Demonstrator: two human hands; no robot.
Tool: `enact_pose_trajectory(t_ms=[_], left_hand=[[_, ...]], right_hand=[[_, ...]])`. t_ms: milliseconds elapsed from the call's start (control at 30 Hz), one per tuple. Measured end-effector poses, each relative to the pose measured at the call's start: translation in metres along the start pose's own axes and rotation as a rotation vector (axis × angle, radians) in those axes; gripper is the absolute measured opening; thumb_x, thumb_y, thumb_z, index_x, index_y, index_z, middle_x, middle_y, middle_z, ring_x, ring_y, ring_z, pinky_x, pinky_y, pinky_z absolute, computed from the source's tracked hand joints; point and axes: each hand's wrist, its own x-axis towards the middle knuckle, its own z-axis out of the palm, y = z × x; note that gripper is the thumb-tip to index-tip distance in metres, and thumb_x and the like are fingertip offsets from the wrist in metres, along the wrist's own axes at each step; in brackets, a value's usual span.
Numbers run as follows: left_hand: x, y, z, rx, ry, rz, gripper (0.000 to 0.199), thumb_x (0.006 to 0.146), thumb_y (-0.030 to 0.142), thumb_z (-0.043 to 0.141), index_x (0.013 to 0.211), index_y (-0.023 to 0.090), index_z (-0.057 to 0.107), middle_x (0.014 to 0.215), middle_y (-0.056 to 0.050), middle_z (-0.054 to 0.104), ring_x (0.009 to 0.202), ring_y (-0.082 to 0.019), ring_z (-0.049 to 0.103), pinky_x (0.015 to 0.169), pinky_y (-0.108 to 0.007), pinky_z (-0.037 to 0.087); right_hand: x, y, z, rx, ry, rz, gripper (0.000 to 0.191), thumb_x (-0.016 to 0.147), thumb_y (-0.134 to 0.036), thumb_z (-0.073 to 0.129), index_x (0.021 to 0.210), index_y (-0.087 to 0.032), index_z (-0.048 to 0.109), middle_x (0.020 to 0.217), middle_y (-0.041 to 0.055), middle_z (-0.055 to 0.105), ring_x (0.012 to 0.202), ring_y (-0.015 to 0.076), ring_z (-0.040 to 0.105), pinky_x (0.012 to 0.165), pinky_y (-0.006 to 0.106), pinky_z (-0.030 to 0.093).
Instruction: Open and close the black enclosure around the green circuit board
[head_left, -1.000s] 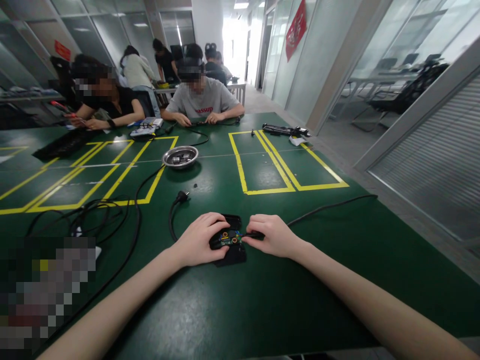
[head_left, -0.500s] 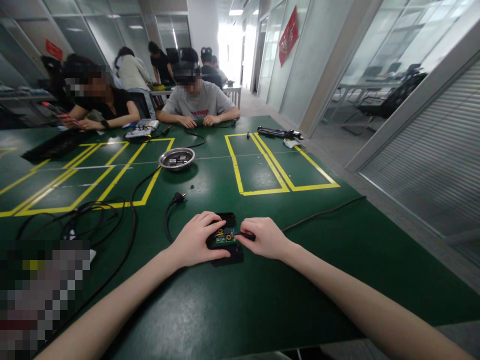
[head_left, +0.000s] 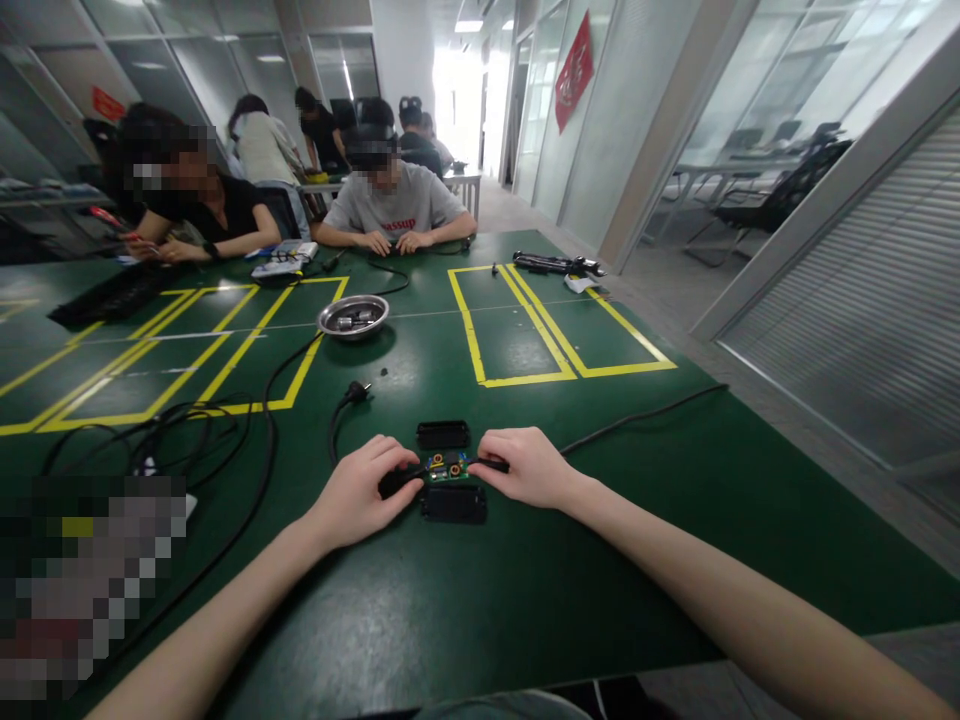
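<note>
A small green circuit board [head_left: 449, 467] with copper-coloured coils lies between my hands, black cables leaving it on both sides. My left hand [head_left: 366, 488] is closed around the black cable end at the board's left. On the other side, my right hand [head_left: 528, 468] pinches the black cable [head_left: 492, 465] that runs off to the right. One black plastic casing half [head_left: 443, 434] rests just beyond the board. The other casing half [head_left: 453, 504] lies on the near side of it. Both halves are apart from the board, or nearly so.
A metal bowl [head_left: 354, 318] with small metal parts stands ahead on the green table [head_left: 420, 620]. Near it lies a power plug [head_left: 358, 392]. Coiled black cables [head_left: 187, 440] spread at left. Black tools [head_left: 559, 264] lie at the far right. Co-workers sit across the table.
My left hand has drawn back to the left, off the casing halves and onto the left cable end, so both halves now show fully. My right hand keeps its pinch.
</note>
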Motion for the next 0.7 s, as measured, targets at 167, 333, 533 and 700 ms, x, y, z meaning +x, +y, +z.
enact_pose_trajectory(t_ms=[167,333,533,700], left_hand=[[0.0,-0.001,0.004,-0.049,-0.065,-0.013,0.018,0.088,0.021,0.058,0.103,0.018,0.069,0.09,-0.004,0.07,0.08,-0.019,0.063,0.074,-0.03,0.051],[-0.002,-0.002,0.01,-0.025,-0.068,-0.032,0.013,0.09,0.023,0.059,0.095,0.019,0.07,0.083,-0.004,0.07,0.078,-0.02,0.062,0.074,-0.031,0.049],[-0.003,-0.001,0.008,-0.025,-0.071,-0.015,0.011,0.091,0.026,0.063,0.095,0.019,0.07,0.082,-0.003,0.071,0.075,-0.019,0.063,0.074,-0.031,0.048],[-0.003,-0.002,0.009,-0.022,-0.065,-0.023,0.011,0.092,0.027,0.062,0.096,0.02,0.07,0.083,-0.004,0.071,0.076,-0.019,0.064,0.074,-0.031,0.049]], right_hand=[[-0.003,-0.007,0.001,0.016,0.018,0.04,0.016,0.099,-0.026,0.06,0.086,-0.021,0.054,0.08,0.0006,0.062,0.064,0.0144,0.055,0.06,0.027,0.032],[-0.004,-0.014,0.004,-0.01,-0.035,0.103,0.012,0.098,-0.026,0.061,0.09,-0.022,0.053,0.084,0.0001,0.062,0.067,0.0153,0.057,0.061,0.027,0.031],[-0.002,-0.017,0.006,-0.066,-0.055,0.154,0.011,0.1,-0.028,0.059,0.092,-0.022,0.054,0.087,0.0015,0.065,0.068,0.0166,0.06,0.061,0.029,0.031],[0.0,-0.017,0.004,-0.041,-0.053,0.153,0.012,0.1,-0.027,0.059,0.091,-0.022,0.053,0.086,0.0021,0.064,0.068,0.0175,0.061,0.061,0.028,0.032]])
